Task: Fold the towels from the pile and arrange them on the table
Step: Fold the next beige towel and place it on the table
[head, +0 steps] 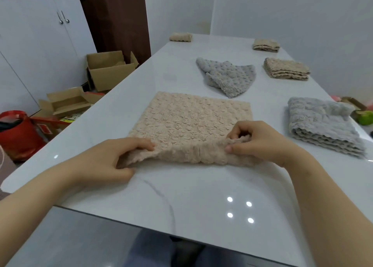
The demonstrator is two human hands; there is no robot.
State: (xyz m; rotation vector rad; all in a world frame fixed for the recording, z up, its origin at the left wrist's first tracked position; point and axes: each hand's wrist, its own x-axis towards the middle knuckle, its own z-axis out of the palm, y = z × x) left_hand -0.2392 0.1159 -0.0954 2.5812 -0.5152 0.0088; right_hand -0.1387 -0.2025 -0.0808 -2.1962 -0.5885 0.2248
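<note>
Nearest to you is the near edge of the table (181,196), and your two forearms reach over it. Your left hand (113,155) holds the near left corner of the beige towel (193,117). Its fingers (141,143) are curled on top of the cloth with the thumb below, so the corner is pinched and raised a little. From there the near edge of the towel runs left to right, bunched and lifted, to your right hand (260,139). There the fingers (238,133) are clamped on the near right corner, with the thumb pressed against the cloth.

The relation that matters is this. All the rest of the towel lies flat on the table on the far side of your fingers, and the edge you hold lies across, from left to right. Each hand has one corner, so neither is nearer. I judge that the fold goes from near to far: carry both corners forward together and lay them on the far edge. If one hand leads, the edge will probably land crooked.

Beyond it, a loose grey towel (226,75) lies unfolded. To the right, a folded grey towel (323,125) lies near, and a folded beige towel (285,69) lies farther.
</note>
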